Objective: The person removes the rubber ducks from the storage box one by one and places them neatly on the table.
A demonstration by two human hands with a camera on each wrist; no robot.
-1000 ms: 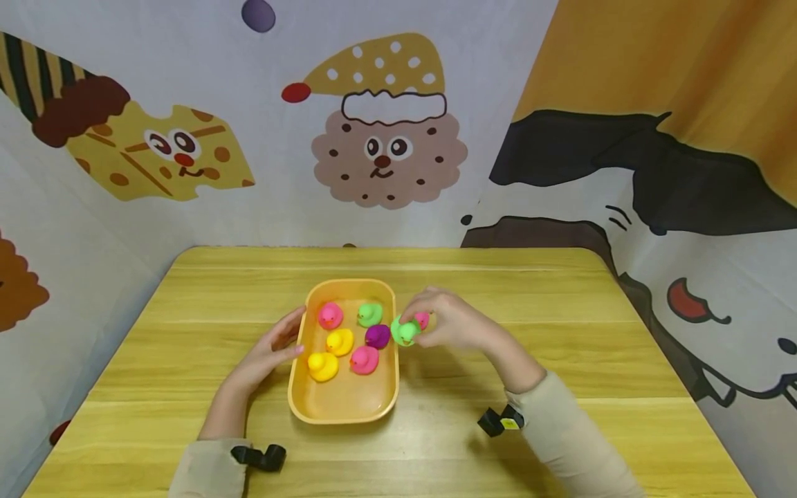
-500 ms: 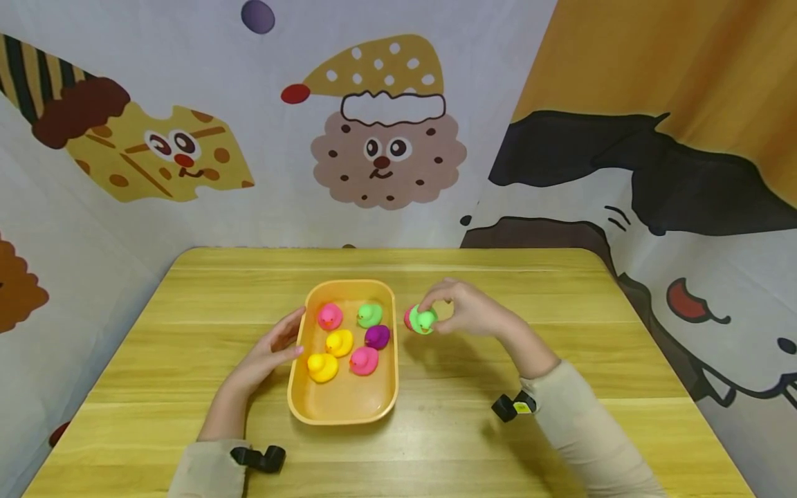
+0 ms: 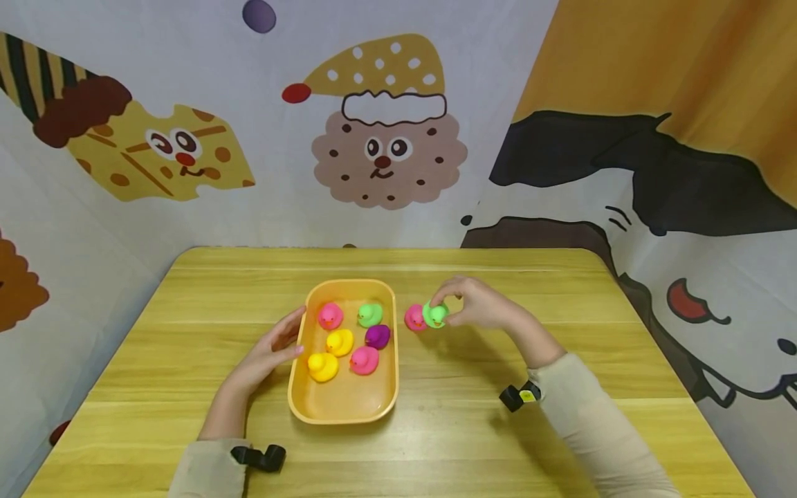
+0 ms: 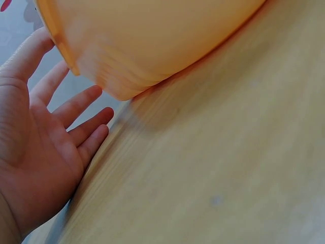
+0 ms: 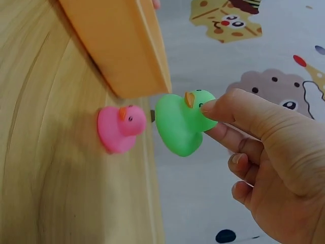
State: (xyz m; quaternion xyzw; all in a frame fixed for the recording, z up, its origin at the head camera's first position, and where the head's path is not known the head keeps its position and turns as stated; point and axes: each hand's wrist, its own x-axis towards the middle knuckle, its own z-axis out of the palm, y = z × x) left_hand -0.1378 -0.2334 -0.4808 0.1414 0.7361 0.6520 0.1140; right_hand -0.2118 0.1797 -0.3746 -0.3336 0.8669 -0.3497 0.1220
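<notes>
My right hand (image 3: 476,304) pinches a green rubber duck (image 5: 184,124) by its head between thumb and fingers. In the right wrist view that duck is held above the table, beside a pink rubber duck (image 5: 119,128) that sits on the wood. An orange plastic tub (image 3: 344,408) stands to the left, with several ducks in it: a yellow duck (image 3: 323,367), a purple duck (image 3: 377,337), another green duck (image 3: 370,315) and a pink duck (image 3: 364,360) among them. At the tub's left rim, my left hand (image 4: 45,137) touches the side with fingers loosely extended.
The wooden table (image 3: 510,443) has its far edge against a wall cloth (image 3: 236,221) printed with cartoon figures. A black camera mount (image 3: 258,458) sits on the left sleeve and another camera mount (image 3: 519,395) on the right.
My right hand has moved right, away from the tub's rim, with the green duck in its fingers. The pink duck on the table now shows more fully. My left hand stays put.
</notes>
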